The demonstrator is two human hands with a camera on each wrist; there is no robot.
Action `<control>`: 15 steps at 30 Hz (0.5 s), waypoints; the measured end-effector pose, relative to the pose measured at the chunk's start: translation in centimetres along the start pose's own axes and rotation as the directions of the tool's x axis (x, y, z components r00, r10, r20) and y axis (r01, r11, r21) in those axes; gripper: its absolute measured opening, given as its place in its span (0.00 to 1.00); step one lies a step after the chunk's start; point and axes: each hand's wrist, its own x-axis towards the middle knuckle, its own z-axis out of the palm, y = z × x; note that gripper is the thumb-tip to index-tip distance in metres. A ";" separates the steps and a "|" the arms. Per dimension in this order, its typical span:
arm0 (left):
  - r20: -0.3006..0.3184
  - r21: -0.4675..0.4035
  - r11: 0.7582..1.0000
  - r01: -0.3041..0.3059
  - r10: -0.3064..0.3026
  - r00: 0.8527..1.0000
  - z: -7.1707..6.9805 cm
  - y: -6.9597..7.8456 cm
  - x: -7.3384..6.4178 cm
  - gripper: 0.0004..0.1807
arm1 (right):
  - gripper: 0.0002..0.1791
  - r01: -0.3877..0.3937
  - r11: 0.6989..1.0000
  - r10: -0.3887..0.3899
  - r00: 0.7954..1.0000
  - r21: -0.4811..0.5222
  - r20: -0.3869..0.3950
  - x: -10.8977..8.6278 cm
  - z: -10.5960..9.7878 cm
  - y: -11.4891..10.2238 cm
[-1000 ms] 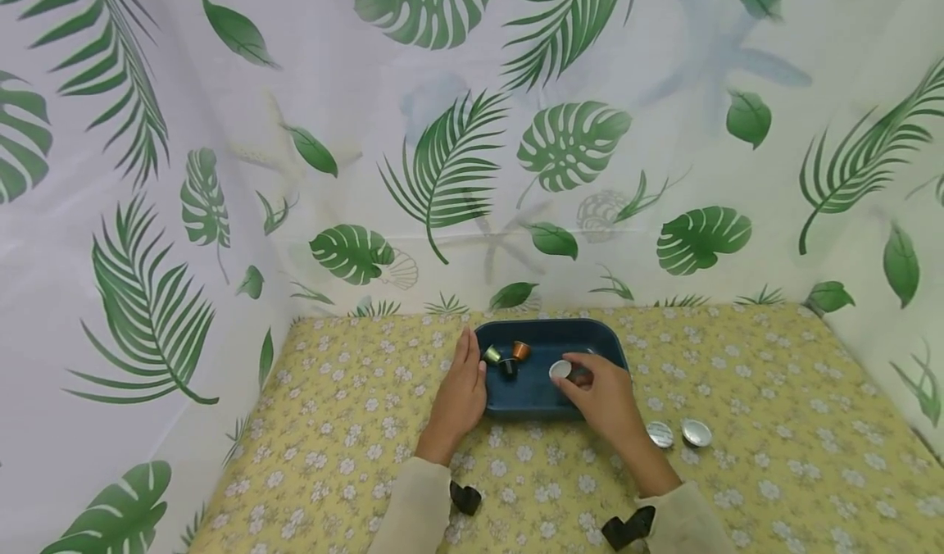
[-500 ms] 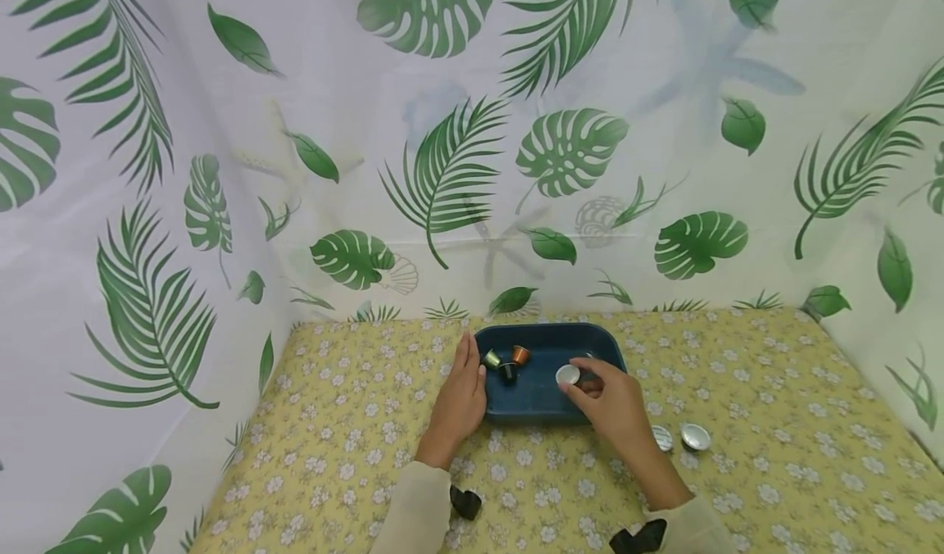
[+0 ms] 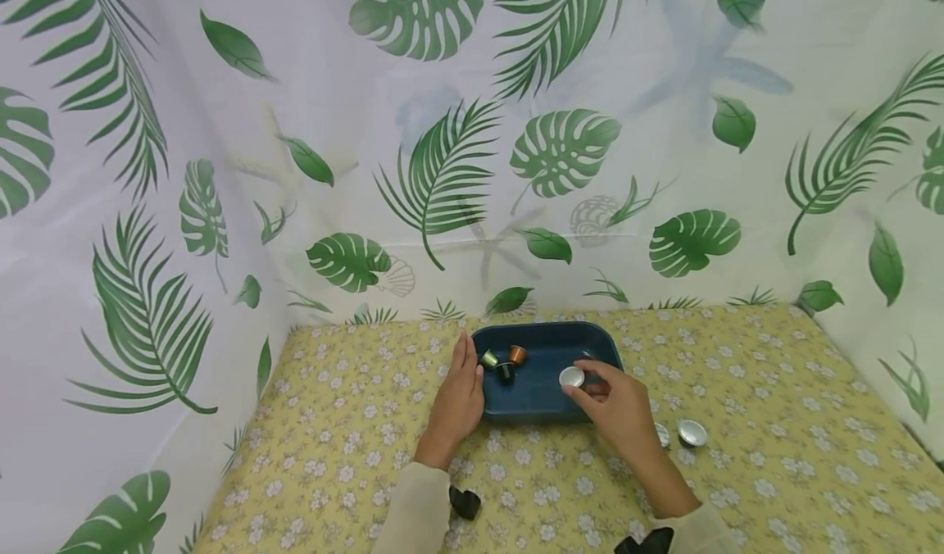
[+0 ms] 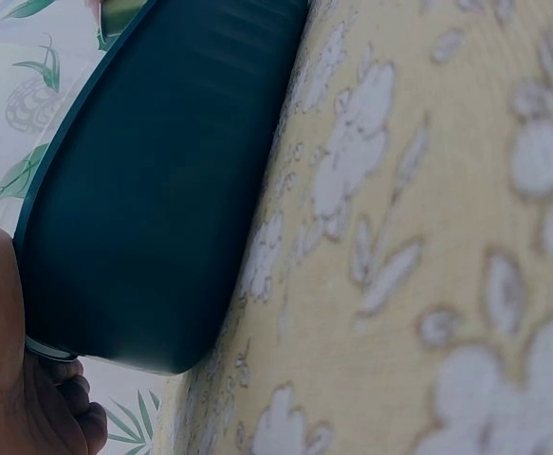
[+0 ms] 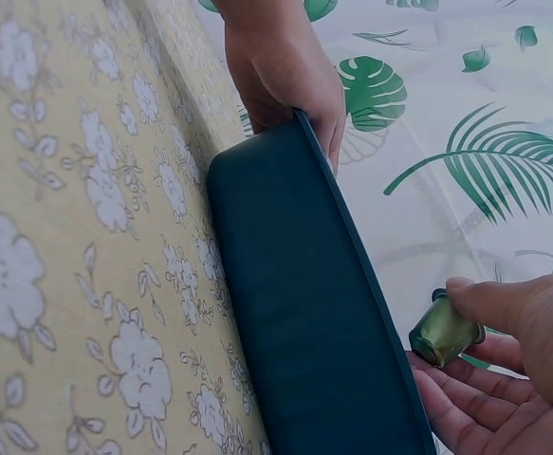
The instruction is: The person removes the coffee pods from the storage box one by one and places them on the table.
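Note:
My right hand [image 3: 619, 406] pinches a green coffee capsule [image 5: 447, 330] between thumb and fingers, above the right part of a dark blue tray [image 3: 542, 394]. In the head view the capsule's silver lid [image 3: 571, 377] faces up towards the camera. Along the tray's left side lies my left hand [image 3: 455, 398], fingers straight and touching the rim. Inside the tray at the left sit a light green capsule [image 3: 490, 360], an orange capsule [image 3: 518, 355] and a black capsule [image 3: 506, 371], close together.
Two more capsules stand lid up on the yellow floral tablecloth [image 3: 347, 456], right of the tray: a silver-lidded capsule [image 3: 692, 433] and another capsule [image 3: 663, 435] partly hidden by my right wrist. A leaf-printed curtain [image 3: 472, 169] rises behind the table.
My right hand has moved slightly to the right over the tray with the capsule in its fingers. The left hand stays against the tray. The head view has shifted a little.

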 end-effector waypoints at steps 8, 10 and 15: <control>0.002 -0.003 1.000 0.000 0.000 1.000 0.2 -0.2 0.0 0.32 | 0.24 -0.024 1.000 0.024 1.000 0.019 -0.003 -0.8 -0.5 -0.1; 0.003 -0.002 1.000 -0.001 0.001 1.000 0.3 -0.2 0.0 0.32 | 0.24 -0.032 0.999 0.032 0.999 0.030 -0.007 -1.0 -0.7 -0.1; -0.001 0.002 1.000 0.001 -0.001 1.000 0.2 -0.2 0.0 0.32 | 0.24 -0.032 0.999 0.032 0.999 0.039 -0.007 -1.3 -1.1 0.1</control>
